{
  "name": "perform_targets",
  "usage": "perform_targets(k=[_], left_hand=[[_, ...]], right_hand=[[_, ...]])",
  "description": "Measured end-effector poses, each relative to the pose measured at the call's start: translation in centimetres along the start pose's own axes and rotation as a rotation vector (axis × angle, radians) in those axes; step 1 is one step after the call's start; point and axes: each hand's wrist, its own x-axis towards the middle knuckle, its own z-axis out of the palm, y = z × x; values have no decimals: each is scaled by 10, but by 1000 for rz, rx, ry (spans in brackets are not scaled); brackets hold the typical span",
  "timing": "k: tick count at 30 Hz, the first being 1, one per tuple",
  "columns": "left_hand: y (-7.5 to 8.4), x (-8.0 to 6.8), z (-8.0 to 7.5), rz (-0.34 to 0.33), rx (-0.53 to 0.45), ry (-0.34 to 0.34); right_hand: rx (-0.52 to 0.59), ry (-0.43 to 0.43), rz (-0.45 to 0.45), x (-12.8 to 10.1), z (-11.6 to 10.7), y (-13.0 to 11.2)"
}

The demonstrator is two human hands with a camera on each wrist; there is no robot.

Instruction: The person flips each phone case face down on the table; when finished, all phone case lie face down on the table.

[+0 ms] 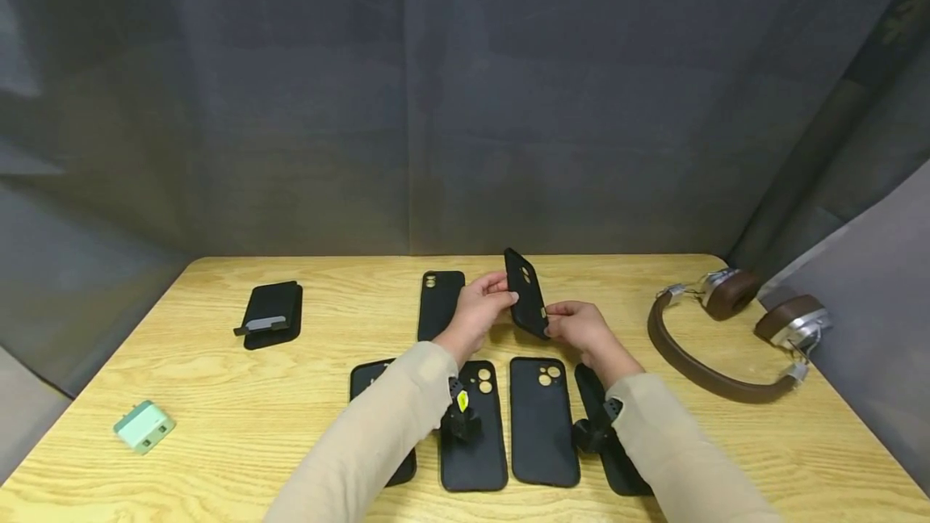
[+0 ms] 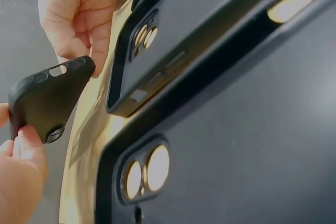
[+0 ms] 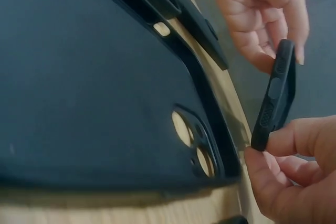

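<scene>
I hold a black phone case [image 1: 527, 294] tilted in the air above the table's middle. My left hand [image 1: 500, 291] pinches its upper end by the camera cutout, and my right hand [image 1: 558, 328] pinches its lower end. The left wrist view has the case [image 2: 47, 95] between my left fingers [image 2: 23, 145] and my right hand [image 2: 79, 19]. From the right wrist it appears edge-on [image 3: 275, 95], with my right fingertips [image 3: 273, 148] on its bottom corner. Several more black cases lie flat: one behind [image 1: 439, 303] and a front row [image 1: 543, 420], partly hidden by my arms.
A black wallet-like item [image 1: 272, 313] lies at the back left of the wooden table [image 1: 240, 394]. A mint-green charger [image 1: 144, 426] sits near the front left edge. Brown headphones [image 1: 730, 337] rest on the right. A grey curtain closes off the back.
</scene>
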Motion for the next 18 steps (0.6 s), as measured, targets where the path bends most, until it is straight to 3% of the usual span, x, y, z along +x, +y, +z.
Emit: perform_targets(k=[7,18], left_hand=[[5,-2,-7,39,9,4],[8,-3,-10,14,-3,-27]], right_hand=[[8,-14,2,5,15,-3],[-19,-41,-11,6,31,-5]])
